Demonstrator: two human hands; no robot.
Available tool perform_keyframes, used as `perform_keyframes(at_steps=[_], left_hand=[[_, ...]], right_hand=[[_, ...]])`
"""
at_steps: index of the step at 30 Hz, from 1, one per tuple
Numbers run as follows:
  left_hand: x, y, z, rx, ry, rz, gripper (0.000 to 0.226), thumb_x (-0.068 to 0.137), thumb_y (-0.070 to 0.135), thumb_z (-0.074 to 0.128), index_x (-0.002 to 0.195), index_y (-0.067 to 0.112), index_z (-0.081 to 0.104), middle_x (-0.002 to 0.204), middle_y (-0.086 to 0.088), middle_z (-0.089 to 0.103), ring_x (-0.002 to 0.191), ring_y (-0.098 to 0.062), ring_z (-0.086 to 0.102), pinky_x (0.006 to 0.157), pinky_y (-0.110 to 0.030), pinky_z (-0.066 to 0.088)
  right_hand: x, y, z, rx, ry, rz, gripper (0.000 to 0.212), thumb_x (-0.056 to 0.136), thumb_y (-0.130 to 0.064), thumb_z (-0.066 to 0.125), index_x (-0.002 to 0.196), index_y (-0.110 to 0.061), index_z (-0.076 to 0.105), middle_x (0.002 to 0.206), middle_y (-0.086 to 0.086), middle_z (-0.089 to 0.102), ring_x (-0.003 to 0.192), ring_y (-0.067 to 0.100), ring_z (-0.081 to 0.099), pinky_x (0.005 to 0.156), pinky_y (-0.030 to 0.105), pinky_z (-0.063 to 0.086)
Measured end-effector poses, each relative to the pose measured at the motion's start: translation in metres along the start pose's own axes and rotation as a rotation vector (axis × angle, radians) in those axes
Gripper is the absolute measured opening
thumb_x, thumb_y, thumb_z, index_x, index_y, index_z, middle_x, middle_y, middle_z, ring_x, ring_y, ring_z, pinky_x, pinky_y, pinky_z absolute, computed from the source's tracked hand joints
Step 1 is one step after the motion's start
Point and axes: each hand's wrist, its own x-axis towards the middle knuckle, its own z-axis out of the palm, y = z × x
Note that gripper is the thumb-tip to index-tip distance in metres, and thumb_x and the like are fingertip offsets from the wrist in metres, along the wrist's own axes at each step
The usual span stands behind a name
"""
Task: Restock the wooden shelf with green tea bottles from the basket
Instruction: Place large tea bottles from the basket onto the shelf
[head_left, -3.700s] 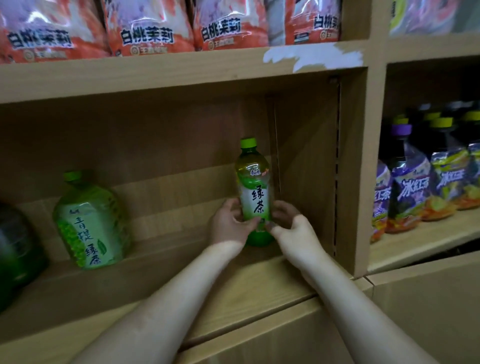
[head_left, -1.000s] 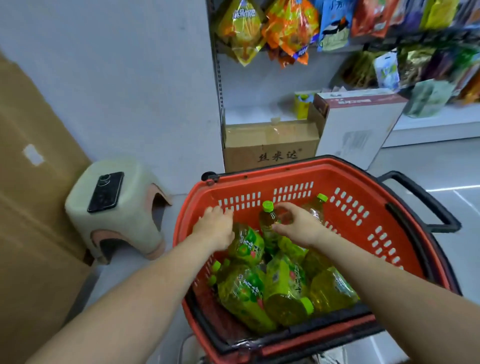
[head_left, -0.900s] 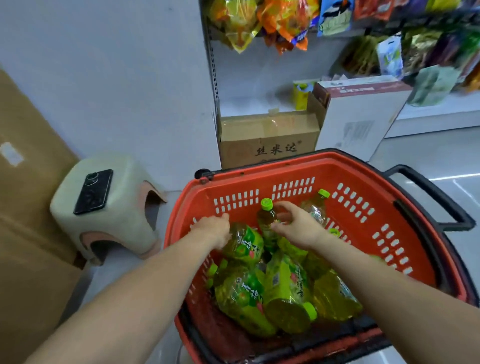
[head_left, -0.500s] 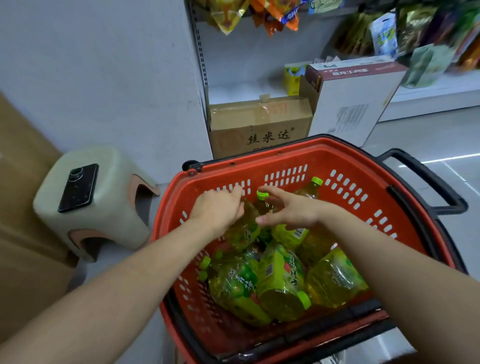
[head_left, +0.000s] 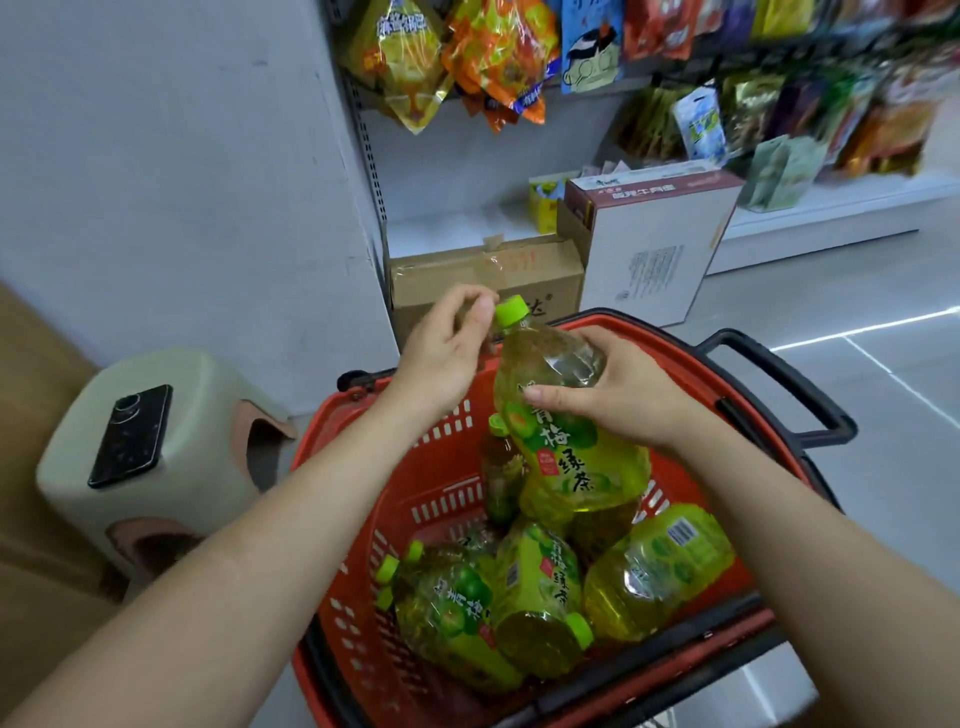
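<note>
Hands meet at the centre of the frame, over a red basket (head_left: 657, 338) that fills the lower middle. The right hand (head_left: 618, 400) grips a green tea bottle (head_left: 569, 441) at its shoulder, with the fingers curled over the clear upper part and the thumb pressed across the top of the yellow-green label. The bottle is tilted, with its green cap (head_left: 511, 309) towards the upper left and its base above the basket's load. The left hand (head_left: 441, 353) is at the neck, its fingers bunched and curled with the tips against the left side of the cap. How far they close round it is hidden.

More bottles (head_left: 524, 597) of the same kind lie jumbled in the basket's bottom, and one stands upright under the held one. A pale stool (head_left: 202, 415) at the left edge carries a dark phone (head_left: 130, 436). Above the basket, a brown cardboard box (head_left: 457, 275) sits beside a white carton (head_left: 649, 244). Snack bags (head_left: 467, 57) hang along the top of the frame.
</note>
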Motion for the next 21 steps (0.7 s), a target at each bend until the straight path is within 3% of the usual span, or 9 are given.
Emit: perform_keyframes(at_steps=[1,3,5,7,9,12,15,17,21], left_hand=[[0.004,-0.016,0.009,0.014,-0.007,-0.077,0.033,0.089,0.053,0.045,0.108,0.03,0.059,0.097,0.001,0.065,0.09,-0.021,0.061,0.082,-0.037,0.051],[0.002,-0.055,0.029,0.361,-0.099,-0.181,0.033,0.093,0.043,0.048,0.119,0.025,0.057,0.114,-0.009,0.064,0.1,-0.023,0.06,0.082,-0.032,0.044],[-0.007,-0.085,0.047,0.617,-0.253,-0.301,0.051,0.093,0.047,0.049,0.138,0.023,0.043,0.13,-0.017,0.053,0.118,-0.032,0.053,0.094,-0.036,0.042],[-0.008,-0.104,0.064,0.665,-0.343,-0.396,0.067,0.091,0.053,0.049,0.147,0.025,0.026,0.142,-0.018,0.041,0.129,-0.034,0.043,0.102,-0.04,0.038],[-0.002,-0.113,0.077,0.668,-0.39,-0.432,0.072,0.089,0.054,0.051,0.148,0.023,0.023,0.146,-0.016,0.038,0.132,-0.033,0.04,0.105,-0.041,0.037],[0.004,-0.119,0.091,0.741,-0.339,-0.394,0.062,0.087,0.046,0.06,0.136,0.015,0.04,0.134,-0.014,0.047,0.122,-0.032,0.049,0.098,-0.04,0.043],[-0.005,-0.119,0.091,0.75,-0.258,-0.368,0.036,0.081,0.037,0.069,0.105,0.017,0.052,0.108,-0.007,0.062,0.099,-0.026,0.059,0.078,-0.034,0.046],[-0.018,-0.112,0.081,0.75,-0.246,-0.341,0.031,0.078,0.038,0.072,0.091,0.019,0.051,0.095,-0.001,0.064,0.089,-0.023,0.06,0.067,-0.031,0.042],[-0.039,-0.071,0.028,0.701,-0.079,-0.268,0.032,0.074,0.042,0.072,0.095,0.02,0.061,0.088,0.0,0.065,0.084,-0.021,0.06,0.063,-0.029,0.038]], right_hand=[[-0.001,0.005,-0.005,-0.007,0.062,0.027,0.102,0.044,-0.078,0.073,0.128,-0.026,0.052,0.119,-0.01,0.062,0.109,0.014,0.06,0.096,0.036,0.05],[-0.004,0.012,-0.016,-0.01,0.152,0.085,0.094,0.051,-0.07,0.075,0.129,-0.023,0.05,0.111,-0.011,0.059,0.105,0.014,0.059,0.09,0.031,0.049],[-0.003,0.021,-0.024,-0.009,0.195,0.144,0.096,0.052,-0.068,0.074,0.131,-0.021,0.048,0.113,-0.007,0.058,0.104,0.016,0.058,0.088,0.033,0.049],[-0.001,0.029,-0.029,0.003,0.202,0.172,0.106,0.043,-0.075,0.072,0.132,-0.021,0.047,0.12,-0.004,0.06,0.108,0.019,0.059,0.092,0.041,0.052],[0.0,0.033,-0.029,0.008,0.186,0.174,0.11,0.041,-0.075,0.073,0.133,-0.021,0.046,0.125,-0.001,0.061,0.11,0.019,0.059,0.094,0.041,0.051],[0.003,0.035,-0.023,-0.078,0.123,0.148,0.105,0.053,-0.065,0.078,0.138,-0.018,0.039,0.132,0.001,0.056,0.107,0.014,0.051,0.089,0.029,0.045],[0.006,0.033,-0.017,-0.168,0.072,0.146,0.104,0.056,-0.065,0.078,0.139,-0.018,0.037,0.132,0.002,0.057,0.108,0.018,0.055,0.087,0.031,0.047],[0.009,0.029,-0.016,-0.24,0.057,0.146,0.103,0.057,-0.07,0.075,0.137,-0.018,0.038,0.128,0.003,0.059,0.108,0.021,0.057,0.086,0.035,0.05],[0.007,0.011,-0.009,-0.145,0.064,0.131,0.103,0.058,-0.073,0.072,0.137,-0.016,0.038,0.132,0.004,0.057,0.113,0.024,0.056,0.092,0.039,0.048]])
